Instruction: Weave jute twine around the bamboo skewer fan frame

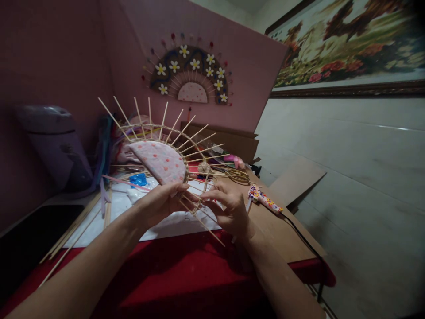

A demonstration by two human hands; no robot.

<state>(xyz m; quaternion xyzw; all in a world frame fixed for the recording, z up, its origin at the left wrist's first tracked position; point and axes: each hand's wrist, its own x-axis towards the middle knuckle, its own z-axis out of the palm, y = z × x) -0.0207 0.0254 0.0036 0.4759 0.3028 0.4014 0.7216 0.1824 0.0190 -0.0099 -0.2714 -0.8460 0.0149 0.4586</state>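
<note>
A half-round craft piece (161,161), pink with orange-red spots, is held up tilted above the table, thin wooden sticks fanning out from its curved edge. Twine (181,132) runs in an arc across the sticks. My left hand (168,199) grips the piece at its lower right corner, thumb on top. Close beside it, my right hand (229,208) has its fingers pinched at the twine around the lowest sticks; exactly what lies between the fingertips is partly hidden. A small twine ball (204,167) shows just behind the sticks.
A flower-patterned glue gun (265,199) with a black cord lies on brown board (285,235) at right. Gold-handled scissors (237,176) lie behind my right hand. Loose sticks (76,221) lie at left on white sheeting over red cloth (159,274). A finished-looking flowered fan (192,73) hangs behind.
</note>
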